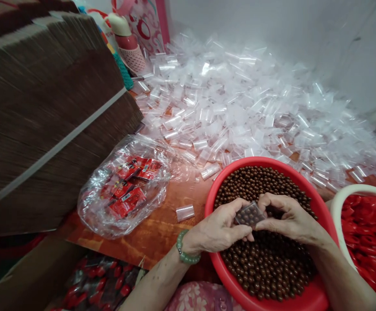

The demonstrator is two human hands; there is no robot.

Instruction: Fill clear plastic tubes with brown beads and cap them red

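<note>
Over a red basin (211,194) of glossy brown balls (268,268), both my hands grip one small clear plastic sleeve (250,214). My left hand (222,224), with a green bead bracelet (185,248) at the wrist, pinches its left side. The thumb and fingers of my right hand (285,218) close on its right end. Brown balls show at the clear sleeve; whether they lie inside it or behind it I cannot tell. A similar clear sleeve (185,213) lies alone on the wooden table (162,235), left of the basin.
A wide heap of clear plastic sleeves (233,99) covers the back. At left are strapped cardboard (52,112) and a plastic bag (90,216) with red printed packets (127,203). A white tub (338,207) holds red pieces (369,237). Red-capped items (100,280) sit low at left.
</note>
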